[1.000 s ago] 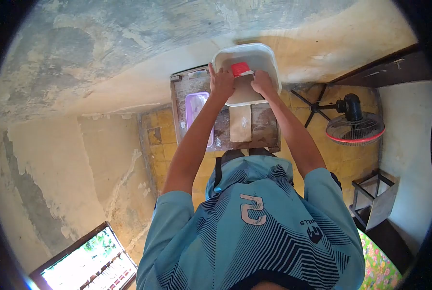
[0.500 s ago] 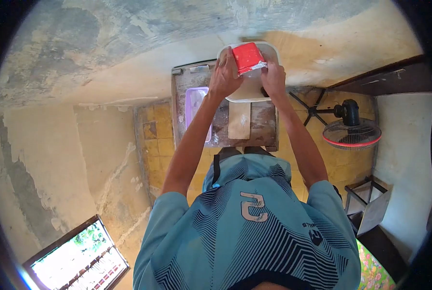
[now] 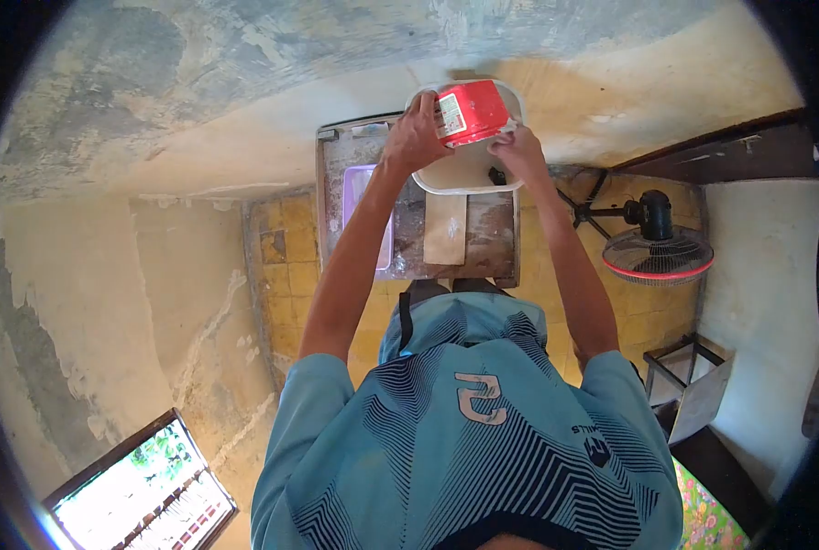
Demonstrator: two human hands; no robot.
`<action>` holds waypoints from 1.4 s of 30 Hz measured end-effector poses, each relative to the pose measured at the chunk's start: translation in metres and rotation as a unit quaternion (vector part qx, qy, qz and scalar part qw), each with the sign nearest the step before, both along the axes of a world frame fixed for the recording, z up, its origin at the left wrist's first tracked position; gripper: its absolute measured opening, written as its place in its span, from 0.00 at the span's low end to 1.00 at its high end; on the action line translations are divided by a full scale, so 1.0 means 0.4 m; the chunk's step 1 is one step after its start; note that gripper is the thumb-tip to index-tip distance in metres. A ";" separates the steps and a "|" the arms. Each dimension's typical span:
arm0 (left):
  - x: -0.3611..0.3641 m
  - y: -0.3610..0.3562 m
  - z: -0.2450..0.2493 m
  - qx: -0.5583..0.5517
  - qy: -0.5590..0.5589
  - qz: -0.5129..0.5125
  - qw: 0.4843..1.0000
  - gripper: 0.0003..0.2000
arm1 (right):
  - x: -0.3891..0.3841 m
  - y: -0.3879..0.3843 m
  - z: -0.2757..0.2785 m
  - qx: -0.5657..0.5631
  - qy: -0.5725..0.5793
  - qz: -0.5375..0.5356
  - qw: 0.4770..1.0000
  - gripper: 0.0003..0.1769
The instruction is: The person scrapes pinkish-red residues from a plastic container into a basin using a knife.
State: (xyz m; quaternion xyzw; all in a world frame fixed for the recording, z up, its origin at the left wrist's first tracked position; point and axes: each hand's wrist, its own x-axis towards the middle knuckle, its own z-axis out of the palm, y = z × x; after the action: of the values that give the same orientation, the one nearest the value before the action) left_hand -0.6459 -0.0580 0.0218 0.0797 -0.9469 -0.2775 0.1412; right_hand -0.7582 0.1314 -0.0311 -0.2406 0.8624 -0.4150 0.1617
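Observation:
A red boxy container (image 3: 481, 108) with a pale printed label is held tipped over a white tub (image 3: 464, 190). My left hand (image 3: 414, 139) is wrapped around its left side, by the label. The fingers of my right hand (image 3: 523, 158) are pinched at its lower right corner, where whitish material shows along the edge. The container's opening is turned away from me, so its inside is hidden. Low in the tub, close to my right hand, lies a small dark object (image 3: 496, 176).
The tub stands at the back of a worn wooden table (image 3: 492, 243) against the wall. A purple tray (image 3: 384, 261) lies at the left, with a flat tan board (image 3: 445, 229) beside it. A standing fan (image 3: 659, 252) is on the right.
The red container has turned so that its labelled side shows. My right hand has shifted slightly down along its corner, and the dark object in the tub shows more.

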 end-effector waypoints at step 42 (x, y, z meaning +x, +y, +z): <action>-0.050 0.132 -0.096 0.573 0.208 0.179 0.772 0.37 | 0.159 0.027 0.313 0.249 0.122 0.257 0.926 0.15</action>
State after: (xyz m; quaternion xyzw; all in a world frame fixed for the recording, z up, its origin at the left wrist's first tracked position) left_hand -0.6657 -0.0051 -0.0167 0.2542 -0.5285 -0.7484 0.3098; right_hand -0.6946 0.1421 0.0941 -0.4547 0.8595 -0.0983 0.2115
